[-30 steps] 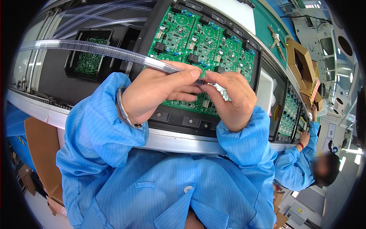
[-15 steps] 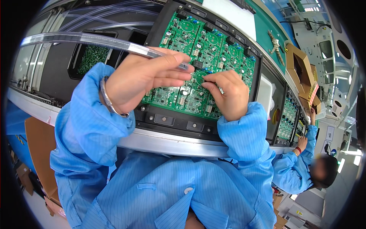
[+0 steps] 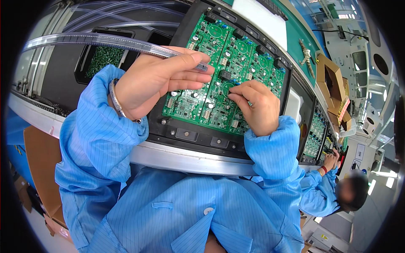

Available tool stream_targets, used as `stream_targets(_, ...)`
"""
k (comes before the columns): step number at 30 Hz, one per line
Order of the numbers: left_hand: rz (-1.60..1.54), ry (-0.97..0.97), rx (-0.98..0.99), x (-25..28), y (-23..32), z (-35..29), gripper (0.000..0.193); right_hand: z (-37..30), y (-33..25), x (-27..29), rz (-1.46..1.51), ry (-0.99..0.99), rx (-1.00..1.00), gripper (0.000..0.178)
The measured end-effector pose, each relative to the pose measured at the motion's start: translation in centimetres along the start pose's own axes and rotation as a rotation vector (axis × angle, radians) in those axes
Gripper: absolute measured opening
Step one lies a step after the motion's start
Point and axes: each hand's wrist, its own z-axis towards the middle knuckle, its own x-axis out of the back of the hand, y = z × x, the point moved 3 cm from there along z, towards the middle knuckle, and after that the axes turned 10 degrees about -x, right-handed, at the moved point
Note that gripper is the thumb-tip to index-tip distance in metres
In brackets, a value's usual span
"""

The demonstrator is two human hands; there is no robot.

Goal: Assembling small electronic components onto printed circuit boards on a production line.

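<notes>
My left hand (image 3: 154, 80) holds a long clear plastic component tube (image 3: 95, 39) between thumb and fingers, its other fingers stretched out. The tube's dark end points right, above the green circuit boards (image 3: 196, 101). My right hand (image 3: 259, 105) is closed in a pinch over the middle of the boards, beside a round printed outline. Whatever its fingertips hold is too small or hidden to make out. The boards lie joined in a black carrier frame (image 3: 198, 135), fitted with chips, white connectors and black blocks.
A black bin (image 3: 80, 69) of small green parts stands at left, near more clear tubes (image 3: 139, 24). A metal rail (image 3: 185, 158) runs along the front. Farther right are a white container (image 3: 293, 103), more boards (image 3: 314, 133), a cardboard box (image 3: 327, 74) and a co-worker's hands (image 3: 331, 160).
My right hand and the boards sit slightly farther right in the picture. The tube's end has risen a little. A co-worker's raised hand has come down from the boxes to the other hand.
</notes>
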Motion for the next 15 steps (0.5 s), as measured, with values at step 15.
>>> stream_targets(15,0.107,0.000,-0.046,-0.2,-0.3,-0.2,0.033,0.5,-1.9,-1.4,0.026,0.068,0.037,0.009)
